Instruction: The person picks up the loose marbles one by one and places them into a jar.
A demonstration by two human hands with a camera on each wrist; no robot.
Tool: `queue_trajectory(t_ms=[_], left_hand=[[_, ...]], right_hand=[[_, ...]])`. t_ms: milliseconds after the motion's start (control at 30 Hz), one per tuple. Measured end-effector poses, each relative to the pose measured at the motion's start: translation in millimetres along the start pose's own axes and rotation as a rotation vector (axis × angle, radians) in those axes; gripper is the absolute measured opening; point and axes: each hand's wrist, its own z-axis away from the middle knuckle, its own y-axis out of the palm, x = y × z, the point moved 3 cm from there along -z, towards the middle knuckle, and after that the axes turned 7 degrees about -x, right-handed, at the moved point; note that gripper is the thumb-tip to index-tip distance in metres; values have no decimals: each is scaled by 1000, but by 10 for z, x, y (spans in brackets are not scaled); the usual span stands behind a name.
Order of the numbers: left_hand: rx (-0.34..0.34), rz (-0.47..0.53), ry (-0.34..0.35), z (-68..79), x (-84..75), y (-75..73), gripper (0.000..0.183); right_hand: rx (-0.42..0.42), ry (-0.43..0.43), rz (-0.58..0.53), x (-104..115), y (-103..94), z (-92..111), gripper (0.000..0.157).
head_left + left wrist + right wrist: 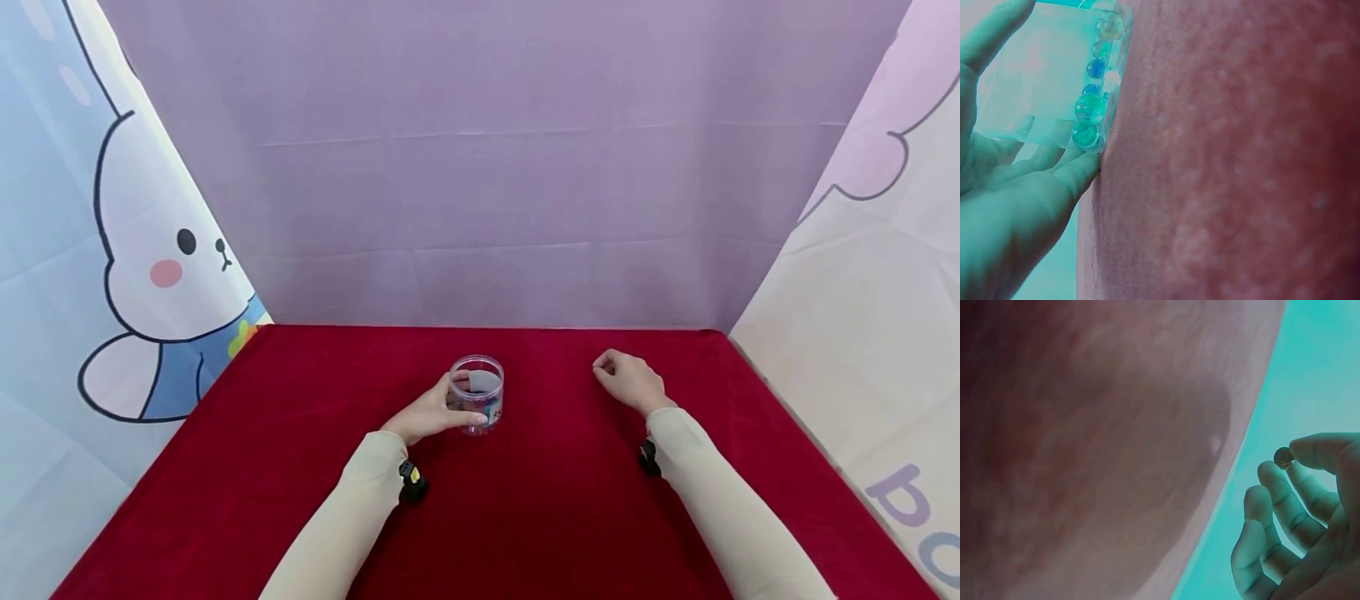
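My left hand grips a clear plastic jar from its left side, thumb at the front and fingers round the back. The jar is uncapped and stands upright on the red cloth, with a small printed label on its front. Several glass marbles, green, blue and yellowish, lie along its bottom in the left wrist view. To the right of the jar, my right hand is held over the cloth. It pinches a small dark marble between thumb and index fingertip, the other fingers loosely bent; the head view hides this marble.
A red cloth covers the table. Behind its far edge hangs a purple curtain. A printed rabbit sheet stands along the left side and a pale sheet along the right.
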Motion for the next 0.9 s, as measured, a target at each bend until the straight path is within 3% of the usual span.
queue_trajectory(t_ms=[500, 900], left_hand=[[-4, -12, -11, 9, -8, 19, 85], [-7, -13, -4, -6, 11, 10, 85]], right_hand=[[-23, -105, -92, 414, 23, 130, 20], [-68, -210, -126, 780, 52, 194, 10]])
